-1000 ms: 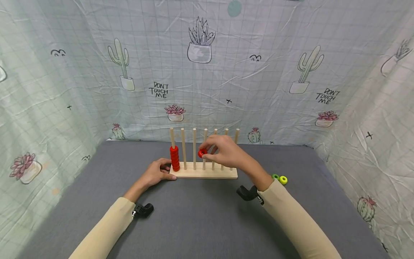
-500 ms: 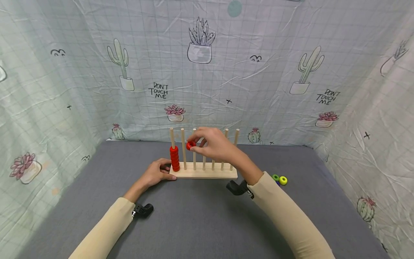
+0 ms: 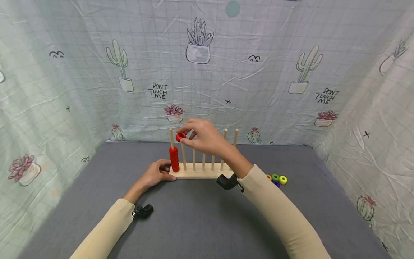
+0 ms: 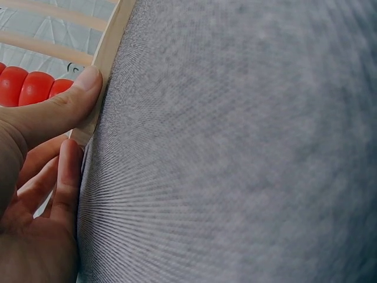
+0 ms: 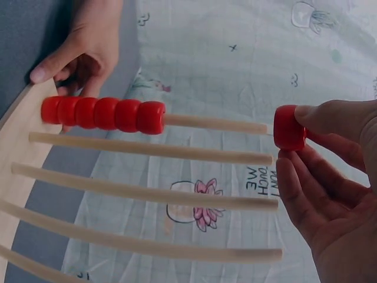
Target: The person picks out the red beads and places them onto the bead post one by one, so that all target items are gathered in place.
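Observation:
A wooden stand (image 3: 200, 174) with a row of upright pegs stands on the table. Several red beads (image 3: 174, 160) are stacked on its leftmost peg, whose upper part is bare. My left hand (image 3: 154, 175) grips the stand's left end, thumb on the base and fingers round the side, as the left wrist view also shows. Between the thumb and fingers of my right hand (image 3: 207, 137), a single red bead (image 5: 287, 128) is pinched. In the right wrist view that bead is right by the tip of the stacked peg (image 5: 218, 122); any contact is unclear. My right hand hides some peg tops.
Loose beads lie on the grey table (image 3: 194, 219) to the right: a yellow bead (image 3: 283, 180), a green bead (image 3: 275, 177), a blue bead (image 3: 276, 183) and an orange bead (image 3: 269, 177) partly behind the right sleeve. A patterned curtain (image 3: 207, 90) rises behind the stand.
My right hand has carried the red bead left and upward, from the middle pegs toward the top of the leftmost peg. The left hand has stayed on the stand's end.

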`<action>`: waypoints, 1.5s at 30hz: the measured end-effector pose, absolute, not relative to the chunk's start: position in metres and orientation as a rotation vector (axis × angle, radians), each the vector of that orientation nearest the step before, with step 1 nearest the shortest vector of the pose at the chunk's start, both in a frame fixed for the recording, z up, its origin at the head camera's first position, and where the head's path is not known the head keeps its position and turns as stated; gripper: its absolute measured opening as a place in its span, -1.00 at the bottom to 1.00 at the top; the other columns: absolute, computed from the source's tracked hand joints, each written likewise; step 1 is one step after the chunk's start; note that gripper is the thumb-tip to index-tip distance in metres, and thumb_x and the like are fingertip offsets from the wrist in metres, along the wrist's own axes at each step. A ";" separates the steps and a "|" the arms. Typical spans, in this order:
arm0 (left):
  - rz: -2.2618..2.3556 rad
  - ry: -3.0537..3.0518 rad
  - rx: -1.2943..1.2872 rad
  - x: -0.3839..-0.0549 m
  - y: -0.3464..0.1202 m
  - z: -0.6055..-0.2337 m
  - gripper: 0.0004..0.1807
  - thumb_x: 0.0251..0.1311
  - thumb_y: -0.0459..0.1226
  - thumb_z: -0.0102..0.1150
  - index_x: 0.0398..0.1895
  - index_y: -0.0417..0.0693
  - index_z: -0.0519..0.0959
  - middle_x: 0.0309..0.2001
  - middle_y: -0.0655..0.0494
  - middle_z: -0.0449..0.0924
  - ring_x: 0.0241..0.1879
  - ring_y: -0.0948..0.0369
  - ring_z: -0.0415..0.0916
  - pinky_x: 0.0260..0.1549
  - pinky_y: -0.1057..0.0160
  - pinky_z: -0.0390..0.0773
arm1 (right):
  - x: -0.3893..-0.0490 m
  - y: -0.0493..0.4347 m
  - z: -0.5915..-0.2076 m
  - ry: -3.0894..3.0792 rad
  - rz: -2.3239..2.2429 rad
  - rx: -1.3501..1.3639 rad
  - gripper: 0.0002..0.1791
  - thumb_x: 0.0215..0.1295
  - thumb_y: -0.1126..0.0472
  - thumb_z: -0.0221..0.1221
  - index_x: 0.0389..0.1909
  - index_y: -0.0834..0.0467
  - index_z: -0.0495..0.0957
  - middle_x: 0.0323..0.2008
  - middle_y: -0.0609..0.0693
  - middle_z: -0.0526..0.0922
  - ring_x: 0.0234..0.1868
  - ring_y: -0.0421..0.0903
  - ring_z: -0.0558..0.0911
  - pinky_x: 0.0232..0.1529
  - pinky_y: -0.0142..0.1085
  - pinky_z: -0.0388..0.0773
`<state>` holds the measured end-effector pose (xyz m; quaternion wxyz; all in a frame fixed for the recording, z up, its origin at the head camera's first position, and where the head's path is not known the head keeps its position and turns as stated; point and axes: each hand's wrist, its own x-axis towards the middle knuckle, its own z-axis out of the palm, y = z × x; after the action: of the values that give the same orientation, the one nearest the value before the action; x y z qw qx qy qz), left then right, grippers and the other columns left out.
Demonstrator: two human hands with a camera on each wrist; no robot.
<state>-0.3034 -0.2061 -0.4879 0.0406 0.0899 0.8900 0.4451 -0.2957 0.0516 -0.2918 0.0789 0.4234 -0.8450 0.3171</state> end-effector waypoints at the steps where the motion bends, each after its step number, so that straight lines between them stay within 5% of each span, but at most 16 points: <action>1: 1.363 2.726 0.280 -0.304 -0.206 -0.488 -0.19 -0.01 -0.20 0.64 0.33 -0.30 0.52 0.16 -0.20 0.59 -0.07 0.09 0.62 -0.15 0.30 0.58 | -0.297 0.050 -0.291 -2.530 0.953 1.261 -0.73 0.37 0.27 0.32 0.07 0.16 0.73 -0.01 0.02 0.72 -0.15 -0.09 0.78 -0.13 -0.44 0.66; 45: 1.368 2.728 0.300 -0.305 -0.209 -0.487 -0.21 0.01 -0.21 0.63 0.33 -0.28 0.53 0.19 -0.21 0.59 -0.02 0.04 0.65 -0.10 0.25 0.61 | -0.326 0.010 -0.281 -2.623 0.922 1.177 -0.73 0.47 0.22 0.25 0.11 0.13 0.72 0.03 0.03 0.69 0.05 -0.09 0.68 -0.03 -0.37 0.64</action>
<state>-0.3050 -0.2087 -0.4874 0.0374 0.0979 0.8890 0.4457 -0.3261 0.0101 -0.2806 0.0614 0.3890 -0.8671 0.3049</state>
